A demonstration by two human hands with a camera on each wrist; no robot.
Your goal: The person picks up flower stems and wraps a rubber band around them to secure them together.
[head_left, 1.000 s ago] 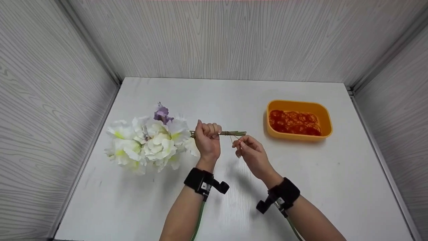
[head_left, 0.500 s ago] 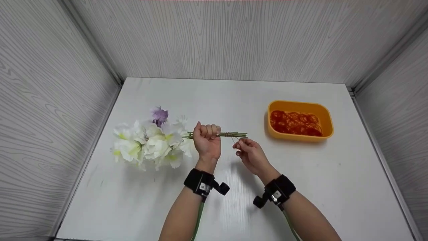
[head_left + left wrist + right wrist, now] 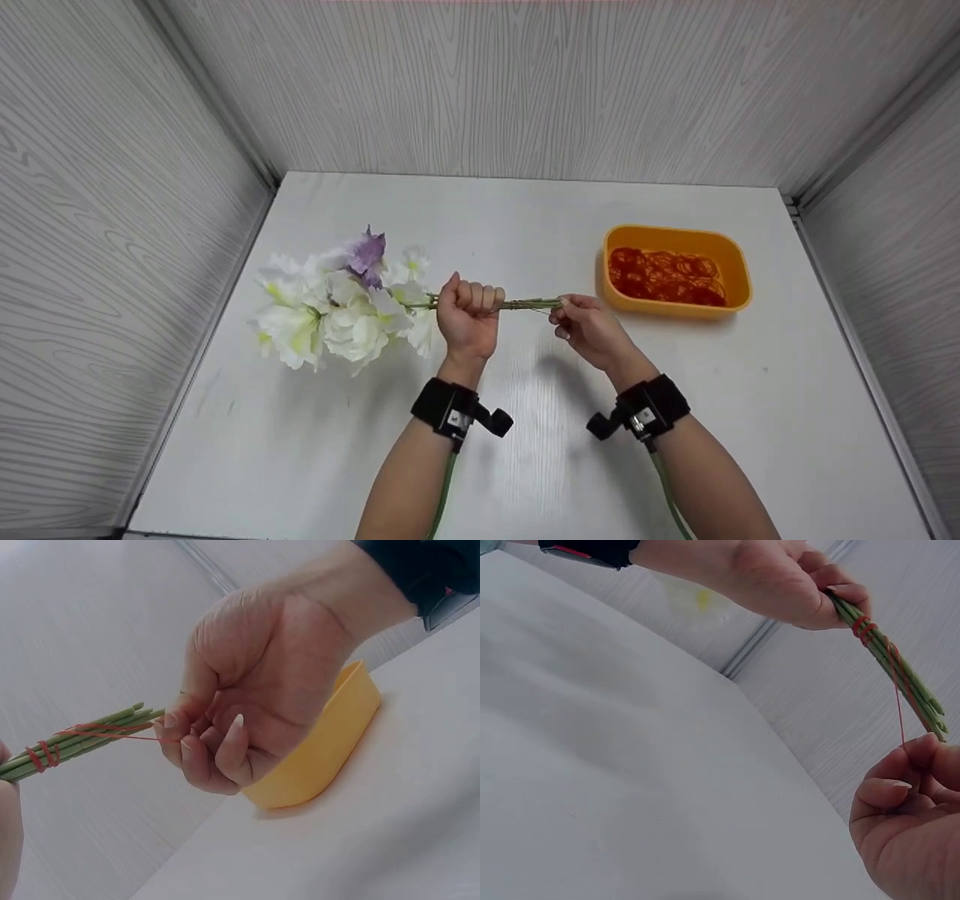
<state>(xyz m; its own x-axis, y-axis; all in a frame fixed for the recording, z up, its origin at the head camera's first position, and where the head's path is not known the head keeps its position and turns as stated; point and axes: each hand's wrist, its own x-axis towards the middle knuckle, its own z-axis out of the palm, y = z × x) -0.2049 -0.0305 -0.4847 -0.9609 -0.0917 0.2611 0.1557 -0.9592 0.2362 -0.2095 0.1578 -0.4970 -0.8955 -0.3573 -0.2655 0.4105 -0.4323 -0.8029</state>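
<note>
Your left hand (image 3: 468,315) has a closed grip around the green stems (image 3: 525,304), fist just right of the blooms. Your right hand (image 3: 589,330) has a pinch grip on a red rubber band (image 3: 112,733), stretched taut off the stem ends; other turns of it are already wrapped round the stems near your left fist. The bouquet (image 3: 337,307) is held above the counter (image 3: 525,465), flowers pointing to 9 o'clock, stem ends to 3 o'clock. An orange tray (image 3: 739,300) of red bands sits on the counter at 3 o'clock from your right hand, near it.
</note>
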